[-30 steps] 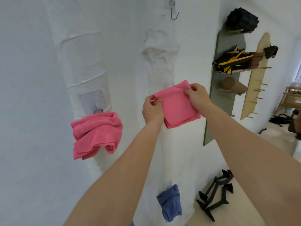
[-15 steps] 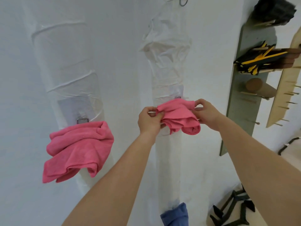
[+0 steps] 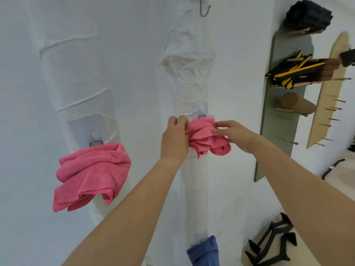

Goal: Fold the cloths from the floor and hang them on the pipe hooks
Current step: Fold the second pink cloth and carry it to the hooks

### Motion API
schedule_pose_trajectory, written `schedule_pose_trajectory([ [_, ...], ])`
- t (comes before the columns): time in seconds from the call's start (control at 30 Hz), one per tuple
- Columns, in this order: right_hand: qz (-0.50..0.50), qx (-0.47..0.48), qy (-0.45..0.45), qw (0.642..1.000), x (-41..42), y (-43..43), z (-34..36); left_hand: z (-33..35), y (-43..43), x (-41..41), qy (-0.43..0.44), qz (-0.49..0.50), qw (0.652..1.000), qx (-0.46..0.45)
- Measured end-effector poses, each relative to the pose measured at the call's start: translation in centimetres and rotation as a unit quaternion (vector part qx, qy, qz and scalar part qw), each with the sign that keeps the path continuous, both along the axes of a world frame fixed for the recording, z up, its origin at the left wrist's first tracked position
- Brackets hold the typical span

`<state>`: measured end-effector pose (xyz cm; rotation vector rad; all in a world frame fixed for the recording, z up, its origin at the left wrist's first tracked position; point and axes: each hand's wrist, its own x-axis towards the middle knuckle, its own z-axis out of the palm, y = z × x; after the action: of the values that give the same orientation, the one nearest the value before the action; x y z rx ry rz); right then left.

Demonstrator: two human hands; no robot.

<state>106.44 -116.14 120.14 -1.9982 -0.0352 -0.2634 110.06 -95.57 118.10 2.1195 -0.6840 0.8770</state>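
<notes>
A bunched pink microfibre cloth (image 3: 208, 140) sits against the right white-wrapped vertical pipe (image 3: 189, 83), just below a small metal hook (image 3: 201, 115) fixed to it. The left hand (image 3: 175, 138) grips the cloth's left side with curled fingers. The right hand (image 3: 235, 134) rests on its right side, fingers stretched nearly straight and thumb pressing on the front fold. The hands are close together, with only the cloth between them.

On the left white-wrapped pipe (image 3: 80, 83), a second pink cloth (image 3: 92, 175) hangs in loose folds under a metal hook clip (image 3: 95, 142). Low on the right pipe hangs a blue cloth (image 3: 205, 252), and a bare wire hook (image 3: 204, 10) sits high on the same pipe.

Further right on the white wall (image 3: 236, 54), a grey-green peg board (image 3: 278, 135) carries a black foam block (image 3: 307, 18), a bundle of black-and-yellow straps (image 3: 290, 72) and a brown cardboard cylinder (image 3: 297, 104) on wooden pegs. A pale wooden peg board (image 3: 330, 89) hangs just beside it. Black metal frames (image 3: 272, 244) lie on the pale floor (image 3: 299, 223) at the wall's foot.
</notes>
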Motion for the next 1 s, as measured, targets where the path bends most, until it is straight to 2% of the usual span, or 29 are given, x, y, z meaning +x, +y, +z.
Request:
schedule_pose_trajectory([
  [0.07,-0.028,-0.069,-0.056,0.996,0.0,0.0,0.0,0.0,0.0,0.1,0.013,-0.023,0.999,0.02],
  [0.13,-0.021,-0.063,-0.104,0.992,-0.4,0.2,0.2,0.3,0.0,-0.1,0.045,-0.046,0.998,-0.021],
  [0.2,0.02,-0.029,-0.094,0.995,-0.6,-0.1,0.3,0.8,-0.1,-0.7,0.072,-0.051,0.996,-0.029],
  [0.33,0.083,-0.023,-0.065,0.994,-0.6,-0.9,0.0,0.8,-0.8,-0.4,0.079,-0.042,0.993,0.076],
  [0.5,-0.049,-0.092,-0.137,0.985,0.7,0.0,-2.5,0.5,-1.7,-0.2,0.037,0.017,0.98,0.193],
  [0.6,-0.101,-0.115,-0.149,0.977,0.9,0.6,-3.7,0.4,-1.5,-0.5,-0.007,0.054,0.973,0.225],
  [0.67,-0.119,-0.18,-0.156,0.964,0.6,0.9,-3.2,0.3,-1.5,-0.7,-0.042,0.068,0.968,0.239],
  [0.73,-0.125,-0.237,-0.16,0.95,0.2,1.1,-2.3,0.4,-1.6,-0.8,-0.03,0.049,0.97,0.235],
  [0.87,-0.079,-0.203,-0.138,0.966,-1.1,2.0,-1.8,0.5,-1.3,-1.0,0.034,-0.002,0.983,0.181],
  [1.0,-0.112,-0.138,-0.157,0.971,-0.6,2.7,-3.6,-0.2,-1.7,-1.0,0.029,0.006,0.984,0.175],
])
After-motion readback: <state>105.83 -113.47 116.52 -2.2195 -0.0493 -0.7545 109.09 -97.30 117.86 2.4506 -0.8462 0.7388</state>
